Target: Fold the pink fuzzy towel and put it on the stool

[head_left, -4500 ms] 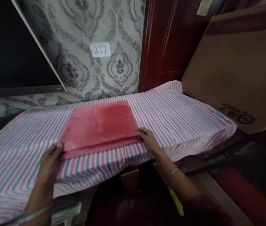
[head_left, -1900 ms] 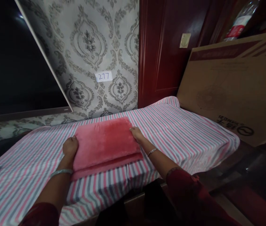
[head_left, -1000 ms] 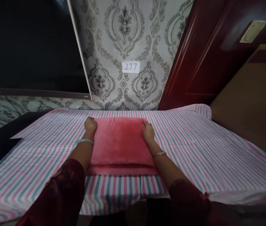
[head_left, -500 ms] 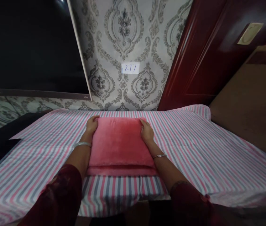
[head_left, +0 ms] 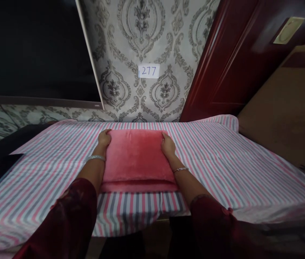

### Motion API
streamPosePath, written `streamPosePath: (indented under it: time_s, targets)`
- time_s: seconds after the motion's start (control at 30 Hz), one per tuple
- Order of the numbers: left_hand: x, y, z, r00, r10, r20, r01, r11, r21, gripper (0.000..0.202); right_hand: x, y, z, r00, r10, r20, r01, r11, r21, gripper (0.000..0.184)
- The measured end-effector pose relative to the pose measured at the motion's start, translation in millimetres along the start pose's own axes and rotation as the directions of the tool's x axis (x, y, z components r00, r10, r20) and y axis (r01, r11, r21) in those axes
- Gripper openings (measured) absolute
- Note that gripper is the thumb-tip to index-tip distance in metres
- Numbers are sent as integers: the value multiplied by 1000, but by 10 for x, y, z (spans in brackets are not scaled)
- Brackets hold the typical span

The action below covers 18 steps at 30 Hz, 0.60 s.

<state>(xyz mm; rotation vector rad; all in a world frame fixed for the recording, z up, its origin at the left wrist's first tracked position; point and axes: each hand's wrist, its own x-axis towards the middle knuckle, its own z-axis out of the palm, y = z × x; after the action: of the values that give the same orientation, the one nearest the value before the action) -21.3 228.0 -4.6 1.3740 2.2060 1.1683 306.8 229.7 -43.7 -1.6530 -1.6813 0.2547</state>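
A folded pink plush cloth (head_left: 136,158) lies flat on the striped tablecloth (head_left: 208,162), with a lower layer showing as a strip along its near edge. My left hand (head_left: 104,139) pinches its far left corner, fingers partly hidden under the edge. At the far right corner, my right hand (head_left: 168,145) grips the cloth with the thumb on top. Both forearms run along the sides of the cloth, a bangle on each wrist.
A dark screen (head_left: 36,50) stands at the back left, near a flat black object (head_left: 0,171) on the table. A cardboard box (head_left: 284,108) borders the right side. Behind are a patterned wall with a paper label (head_left: 148,71) and a red-brown door (head_left: 230,57).
The view has tilted down slightly, so everything sits a little higher in the picture. Both hands keep hold of the far corners, and the cloth lies nearly the same on the table.
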Motion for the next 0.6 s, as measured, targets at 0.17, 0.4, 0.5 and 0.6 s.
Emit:
streamPosePath:
  time_s: [0.17,0.4,0.5,0.6]
  targets:
    - [2,172,-118,997,38,67,-50,982,184,44,-17,-63,-74,998,19,53,-14,996,-89,56]
    - [-486,362,-341,967,190,168,-239,903,357,54,-54,-136,-198,993,18,116,-7,996,-92,56]
    - [-872,366,-423,875,360,324,-468,801,373,55,45,-115,-286,985,-10,175,25,996,-84,53]
    - [-1239,414,-515,756,485,439,-643,672,366,58,53,-119,-451,976,-36,215,58,993,-98,50]
